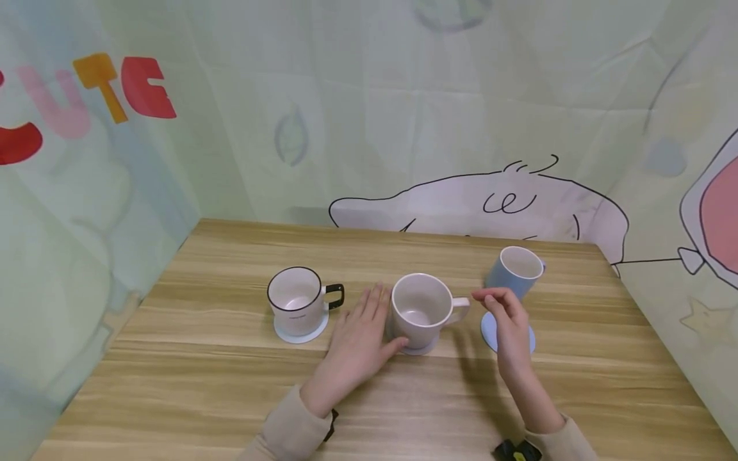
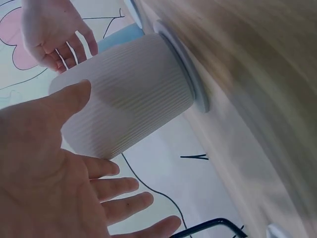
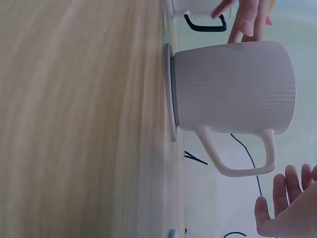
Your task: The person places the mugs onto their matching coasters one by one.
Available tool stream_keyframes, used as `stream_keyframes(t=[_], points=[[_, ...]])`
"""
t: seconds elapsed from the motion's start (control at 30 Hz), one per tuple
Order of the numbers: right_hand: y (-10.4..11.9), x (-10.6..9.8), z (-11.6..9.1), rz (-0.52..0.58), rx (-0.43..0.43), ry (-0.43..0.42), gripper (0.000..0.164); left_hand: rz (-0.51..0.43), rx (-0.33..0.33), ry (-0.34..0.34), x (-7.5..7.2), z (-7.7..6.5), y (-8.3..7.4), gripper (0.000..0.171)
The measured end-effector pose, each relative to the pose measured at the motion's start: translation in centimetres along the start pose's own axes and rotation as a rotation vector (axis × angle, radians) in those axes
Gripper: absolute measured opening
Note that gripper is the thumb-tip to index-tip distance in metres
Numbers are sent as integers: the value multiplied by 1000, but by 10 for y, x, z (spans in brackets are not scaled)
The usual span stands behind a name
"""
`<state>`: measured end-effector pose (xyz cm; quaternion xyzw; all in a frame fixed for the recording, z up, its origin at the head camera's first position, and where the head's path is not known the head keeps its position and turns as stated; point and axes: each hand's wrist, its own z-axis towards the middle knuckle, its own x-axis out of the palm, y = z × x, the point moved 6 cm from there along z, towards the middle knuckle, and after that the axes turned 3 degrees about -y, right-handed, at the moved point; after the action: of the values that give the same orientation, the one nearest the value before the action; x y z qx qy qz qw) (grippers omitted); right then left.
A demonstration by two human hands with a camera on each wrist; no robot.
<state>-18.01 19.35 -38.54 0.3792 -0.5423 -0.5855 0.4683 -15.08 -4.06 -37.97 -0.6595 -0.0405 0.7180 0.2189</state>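
A ribbed off-white mug [image 1: 421, 314] stands upright on a pale round coaster [image 1: 421, 349] mid-table, its handle [image 2: 124, 94]-free side facing left and its handle [image 3: 237, 171] pointing right. My left hand [image 1: 362, 342] lies along the mug's left side with fingers extended; in the left wrist view a gap shows beside most fingers, and whether the thumb touches is unclear. Just beyond the handle hovers my right hand [image 1: 510, 326], fingers loosely bent, holding nothing. It partly covers a blue coaster [image 1: 489, 331]. Behind it stands a blue mug [image 1: 508, 275], off that coaster.
At the left, a white mug [image 1: 296, 304] with black rim and black handle [image 1: 336, 296] sits on a light blue coaster [image 1: 302, 335]. The wooden table [image 1: 202, 384] ends at a printed cloth backdrop [image 1: 369, 115] behind and at both sides.
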Motion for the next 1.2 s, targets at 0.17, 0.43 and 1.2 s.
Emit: stream_keyframes(t=[0.17,0.43,1.2], points=[[3,-2,-2,-10,-3,9,21,17,12,-20,-6,-1,-2,89],[7,-4,-3,16,-26,-5,19,25,43,-68,-15,-3,-6,89],[9,-20,-4,155,-77,-143,22,-11,91,-91,-29,-2,-29,90]])
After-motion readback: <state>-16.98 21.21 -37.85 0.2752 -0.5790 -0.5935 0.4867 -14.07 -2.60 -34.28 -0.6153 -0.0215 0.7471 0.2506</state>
